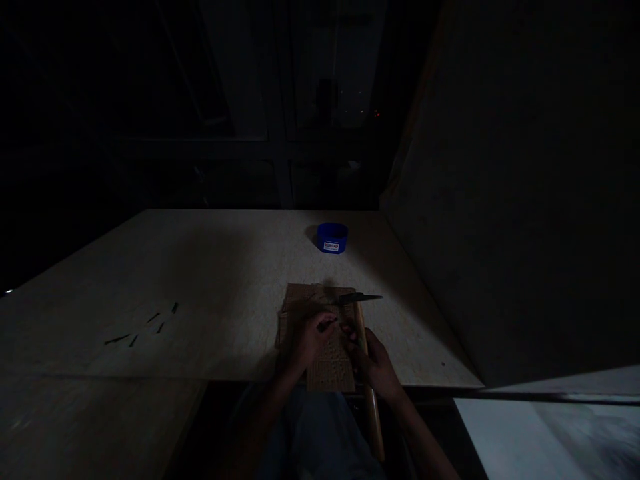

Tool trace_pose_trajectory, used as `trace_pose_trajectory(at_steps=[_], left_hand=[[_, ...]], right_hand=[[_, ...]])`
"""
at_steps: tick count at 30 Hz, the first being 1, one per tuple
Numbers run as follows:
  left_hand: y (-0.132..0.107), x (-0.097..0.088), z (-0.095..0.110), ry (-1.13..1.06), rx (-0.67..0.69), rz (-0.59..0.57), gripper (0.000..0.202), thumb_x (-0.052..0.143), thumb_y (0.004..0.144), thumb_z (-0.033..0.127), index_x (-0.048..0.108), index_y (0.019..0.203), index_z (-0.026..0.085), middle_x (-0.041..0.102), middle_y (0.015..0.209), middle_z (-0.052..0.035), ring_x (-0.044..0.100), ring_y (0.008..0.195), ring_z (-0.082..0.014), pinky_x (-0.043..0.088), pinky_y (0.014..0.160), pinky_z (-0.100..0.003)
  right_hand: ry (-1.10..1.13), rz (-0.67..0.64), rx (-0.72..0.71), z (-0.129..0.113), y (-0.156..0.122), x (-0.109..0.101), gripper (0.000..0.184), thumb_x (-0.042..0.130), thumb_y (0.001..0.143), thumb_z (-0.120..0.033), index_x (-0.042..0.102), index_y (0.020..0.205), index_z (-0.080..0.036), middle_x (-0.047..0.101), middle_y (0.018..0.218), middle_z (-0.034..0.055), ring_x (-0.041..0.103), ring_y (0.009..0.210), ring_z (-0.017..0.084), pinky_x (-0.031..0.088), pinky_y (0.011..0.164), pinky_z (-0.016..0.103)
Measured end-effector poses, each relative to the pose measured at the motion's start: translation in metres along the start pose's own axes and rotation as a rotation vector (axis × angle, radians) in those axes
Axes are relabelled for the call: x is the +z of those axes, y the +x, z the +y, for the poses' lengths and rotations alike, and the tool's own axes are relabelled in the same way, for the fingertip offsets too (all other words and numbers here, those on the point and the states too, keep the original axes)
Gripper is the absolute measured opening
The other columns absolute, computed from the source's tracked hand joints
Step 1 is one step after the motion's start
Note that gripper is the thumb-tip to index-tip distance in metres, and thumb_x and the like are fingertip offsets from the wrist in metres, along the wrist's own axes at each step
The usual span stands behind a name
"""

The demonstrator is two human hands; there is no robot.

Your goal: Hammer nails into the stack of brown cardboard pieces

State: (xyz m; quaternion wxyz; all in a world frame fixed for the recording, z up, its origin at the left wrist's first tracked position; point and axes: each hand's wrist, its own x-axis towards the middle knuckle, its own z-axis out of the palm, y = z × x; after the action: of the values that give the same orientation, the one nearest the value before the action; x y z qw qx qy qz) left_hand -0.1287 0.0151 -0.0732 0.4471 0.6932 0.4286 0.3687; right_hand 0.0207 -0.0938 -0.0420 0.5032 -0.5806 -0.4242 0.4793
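My right hand (377, 367) wraps round the wooden handle of a hammer (373, 420), with its fingertips showing left of the handle. The hammer's dark, pointed metal head lies at the far end, over the edge of the cardboard. Close beside it, my left hand (311, 340) is held over the cardboard with thumb and fingers drawn together. Something small and dark shows at those fingertips, too dim to name. Brown layered cardboard (331, 375), its surface pitted, lies under both hands and reaches past the table's front edge.
A blue tub (333, 238) with a white label stands toward the back of the pale table (225, 280). Several thin dark pieces (159, 327) lie scattered at the left. A tall dark panel (525, 233) borders the right side. The light is very low.
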Motion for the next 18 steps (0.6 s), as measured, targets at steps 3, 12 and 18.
trace_pose_trajectory(at_steps=[3,12,18], left_hand=[[0.000,0.001,-0.001,-0.011,0.007,0.000,0.016,0.068,0.086,0.022,0.071,0.102,0.020,0.078,0.098,-0.0034,0.073,0.093,-0.0170,0.059,0.087,-0.030],[-0.003,0.003,-0.011,0.021,0.066,0.030,0.019,0.067,0.088,0.026,0.073,0.104,0.021,0.078,0.102,-0.0054,0.073,0.095,-0.0183,0.059,0.088,-0.032],[-0.002,0.003,-0.006,0.024,0.043,0.035,0.017,0.068,0.085,0.024,0.076,0.100,0.020,0.079,0.099,-0.0054,0.074,0.090,-0.0188,0.061,0.085,-0.033]], right_hand=[[0.002,-0.009,-0.008,0.002,0.000,0.000,0.041,0.064,0.084,-0.060,0.054,0.099,-0.023,0.067,0.120,0.0076,0.057,0.058,0.011,0.047,0.046,0.024],[0.027,-0.015,0.001,0.003,0.000,0.000,0.040,0.064,0.086,-0.059,0.053,0.098,-0.023,0.066,0.124,0.0067,0.053,0.053,0.008,0.045,0.045,0.023],[0.023,-0.011,-0.010,0.002,0.000,0.000,0.040,0.065,0.085,-0.058,0.054,0.098,-0.022,0.066,0.124,0.0084,0.055,0.057,0.009,0.046,0.046,0.023]])
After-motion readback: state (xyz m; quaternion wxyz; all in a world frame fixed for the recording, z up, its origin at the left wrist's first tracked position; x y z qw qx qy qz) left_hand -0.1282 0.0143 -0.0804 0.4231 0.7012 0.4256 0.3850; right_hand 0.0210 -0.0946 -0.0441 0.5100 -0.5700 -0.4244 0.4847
